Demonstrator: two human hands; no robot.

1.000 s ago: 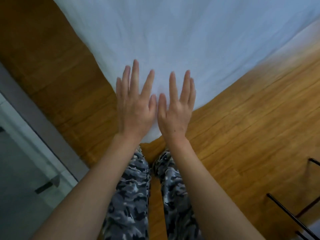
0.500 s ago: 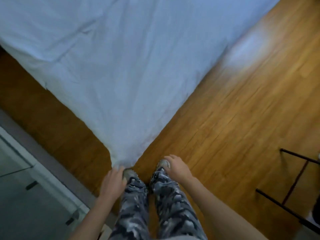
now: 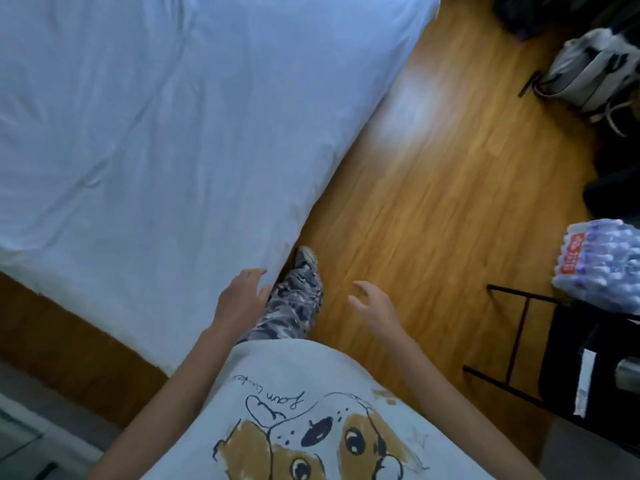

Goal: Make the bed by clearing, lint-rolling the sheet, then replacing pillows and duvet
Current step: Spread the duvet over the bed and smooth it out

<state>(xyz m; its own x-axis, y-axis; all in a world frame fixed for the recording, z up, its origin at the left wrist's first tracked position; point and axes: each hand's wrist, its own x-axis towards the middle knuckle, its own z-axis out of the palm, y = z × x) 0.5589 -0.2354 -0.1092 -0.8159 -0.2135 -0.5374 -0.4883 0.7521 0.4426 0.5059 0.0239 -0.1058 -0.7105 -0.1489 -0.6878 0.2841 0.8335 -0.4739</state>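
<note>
A pale blue-white duvet (image 3: 145,126) lies spread over the bed and fills the upper left of the head view, with soft creases across it. Its near corner hangs down by my legs. My left hand (image 3: 242,297) hangs beside that corner with relaxed fingers, at or just off the fabric edge; contact is unclear. Over the wooden floor my right hand (image 3: 372,303) floats with loosely spread fingers and holds nothing. No pillows or lint roller are in view.
Wooden floor (image 3: 433,202) runs along the bed's right side. A black metal-framed stand (image 3: 519,341) with a pack of water bottles (image 3: 602,268) sits at the right. A grey bag (image 3: 588,74) lies at the upper right. A glass door edge shows at the lower left.
Both hands left the duvet corner, where they lay flat, and dropped to my sides. My view rose and turned, so my shirt and the room's right side now show.
</note>
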